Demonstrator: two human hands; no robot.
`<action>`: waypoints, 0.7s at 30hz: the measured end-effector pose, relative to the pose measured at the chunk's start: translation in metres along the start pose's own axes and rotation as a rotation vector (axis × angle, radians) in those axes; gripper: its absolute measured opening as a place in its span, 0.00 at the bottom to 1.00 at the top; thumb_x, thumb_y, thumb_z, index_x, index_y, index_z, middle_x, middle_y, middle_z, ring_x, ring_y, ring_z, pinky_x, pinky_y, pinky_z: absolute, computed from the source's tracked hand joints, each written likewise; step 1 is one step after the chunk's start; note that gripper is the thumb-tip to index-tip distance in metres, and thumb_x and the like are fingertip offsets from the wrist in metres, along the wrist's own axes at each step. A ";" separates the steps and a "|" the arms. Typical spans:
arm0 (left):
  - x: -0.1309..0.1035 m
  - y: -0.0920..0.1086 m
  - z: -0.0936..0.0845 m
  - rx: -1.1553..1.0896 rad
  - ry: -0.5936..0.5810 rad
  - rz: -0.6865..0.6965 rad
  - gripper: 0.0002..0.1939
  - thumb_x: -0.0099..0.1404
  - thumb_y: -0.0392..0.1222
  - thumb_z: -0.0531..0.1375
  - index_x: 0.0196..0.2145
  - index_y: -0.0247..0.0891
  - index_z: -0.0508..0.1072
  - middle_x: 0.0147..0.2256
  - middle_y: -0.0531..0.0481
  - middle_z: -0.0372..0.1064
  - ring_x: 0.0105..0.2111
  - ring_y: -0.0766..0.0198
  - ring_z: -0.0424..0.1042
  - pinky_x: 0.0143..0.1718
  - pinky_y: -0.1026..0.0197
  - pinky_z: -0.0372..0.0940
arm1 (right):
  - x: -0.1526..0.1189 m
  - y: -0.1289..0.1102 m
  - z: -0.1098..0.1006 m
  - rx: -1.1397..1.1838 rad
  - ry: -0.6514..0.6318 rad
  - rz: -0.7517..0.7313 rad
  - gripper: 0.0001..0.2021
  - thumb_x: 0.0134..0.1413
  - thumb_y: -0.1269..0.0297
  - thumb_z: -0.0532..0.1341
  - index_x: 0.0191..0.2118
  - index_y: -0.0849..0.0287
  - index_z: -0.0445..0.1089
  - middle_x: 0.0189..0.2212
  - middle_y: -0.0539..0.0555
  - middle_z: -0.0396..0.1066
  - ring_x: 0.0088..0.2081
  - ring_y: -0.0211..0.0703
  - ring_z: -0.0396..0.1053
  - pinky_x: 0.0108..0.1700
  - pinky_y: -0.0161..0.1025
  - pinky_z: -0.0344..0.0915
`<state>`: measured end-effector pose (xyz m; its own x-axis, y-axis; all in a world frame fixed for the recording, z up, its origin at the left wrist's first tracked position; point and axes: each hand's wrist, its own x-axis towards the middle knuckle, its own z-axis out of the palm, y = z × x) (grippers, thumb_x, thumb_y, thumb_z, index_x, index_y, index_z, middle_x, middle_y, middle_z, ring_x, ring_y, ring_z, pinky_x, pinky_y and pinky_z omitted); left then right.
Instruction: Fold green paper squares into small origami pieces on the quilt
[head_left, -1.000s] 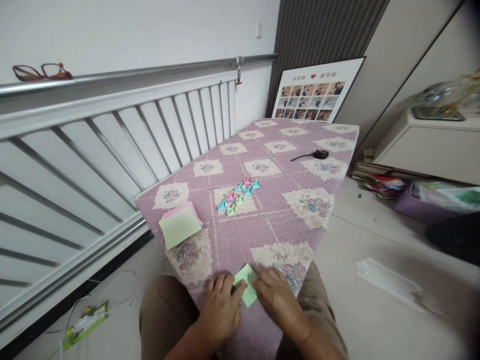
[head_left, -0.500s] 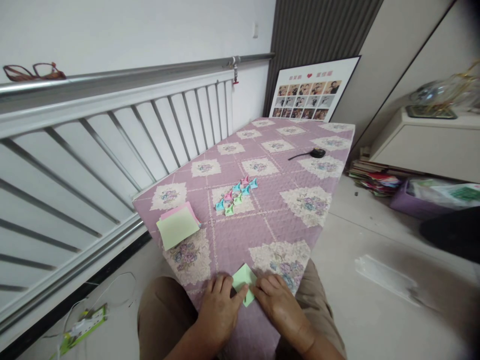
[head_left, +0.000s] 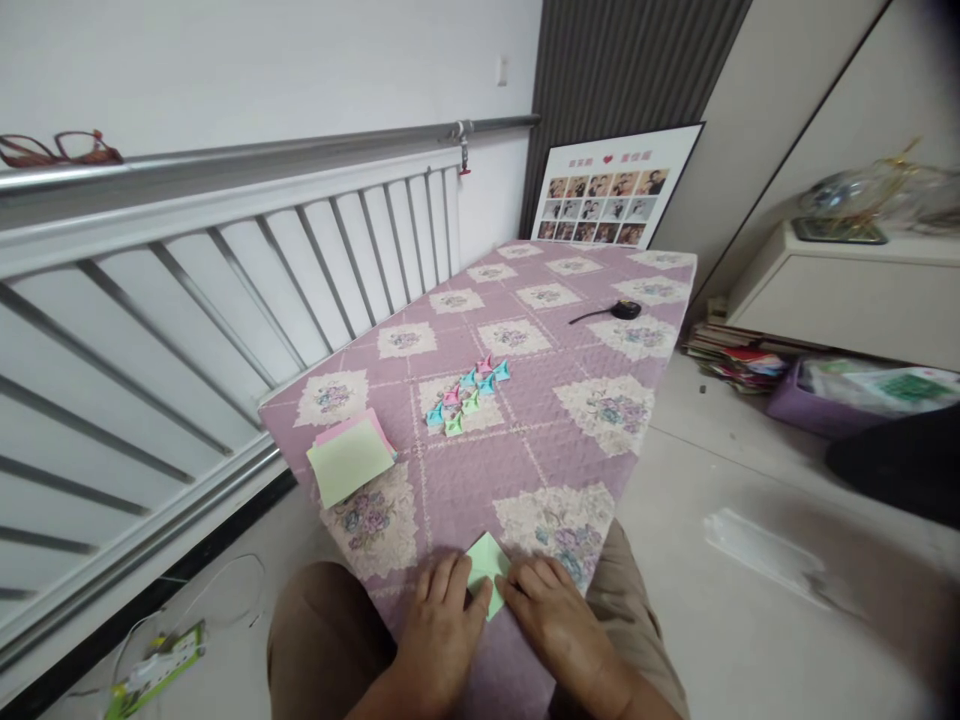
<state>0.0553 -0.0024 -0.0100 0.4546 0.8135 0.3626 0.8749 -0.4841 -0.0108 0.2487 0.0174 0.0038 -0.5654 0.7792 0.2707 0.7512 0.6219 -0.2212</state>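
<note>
The left hand [head_left: 441, 618] has its thumb and bent fingers on the left side of a small green paper [head_left: 486, 556]; the right hand [head_left: 551, 608] bears on its right side. Whether either pinches it, I cannot tell. The sheet lies on the tablecloth [head_left: 480, 470] between them, probably light, thin and easily creased, so fingertips at opposite edges should suit it best. Ahead and left of the left hand sits a paper stack [head_left: 349, 465]; farther ahead of both hands, folded paper pieces [head_left: 470, 402] look easily crushed.
</note>
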 end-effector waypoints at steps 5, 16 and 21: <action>-0.003 0.008 0.002 -0.047 0.087 0.114 0.11 0.70 0.38 0.50 0.45 0.42 0.70 0.42 0.51 0.68 0.45 0.61 0.64 0.48 0.57 0.59 | -0.002 -0.001 0.003 -0.005 0.022 -0.005 0.12 0.62 0.68 0.53 0.48 0.51 0.67 0.36 0.50 0.70 0.40 0.43 0.65 0.52 0.46 0.54; -0.017 0.002 0.013 -0.064 0.176 0.190 0.19 0.72 0.38 0.42 0.46 0.39 0.70 0.46 0.49 0.69 0.49 0.60 0.63 0.53 0.55 0.53 | -0.017 0.001 0.007 0.001 0.088 0.065 0.14 0.60 0.69 0.54 0.50 0.52 0.67 0.43 0.53 0.72 0.46 0.47 0.66 0.50 0.48 0.59; -0.017 0.002 0.015 -0.054 0.182 0.182 0.16 0.71 0.38 0.45 0.46 0.40 0.71 0.45 0.48 0.69 0.49 0.60 0.63 0.52 0.55 0.54 | -0.024 -0.001 0.002 -0.029 0.087 0.185 0.16 0.57 0.70 0.55 0.51 0.51 0.66 0.46 0.53 0.72 0.47 0.50 0.66 0.48 0.49 0.58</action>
<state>0.0517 -0.0125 -0.0303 0.5617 0.6429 0.5208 0.7693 -0.6375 -0.0426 0.2611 -0.0020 -0.0045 -0.3864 0.8695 0.3077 0.8498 0.4653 -0.2478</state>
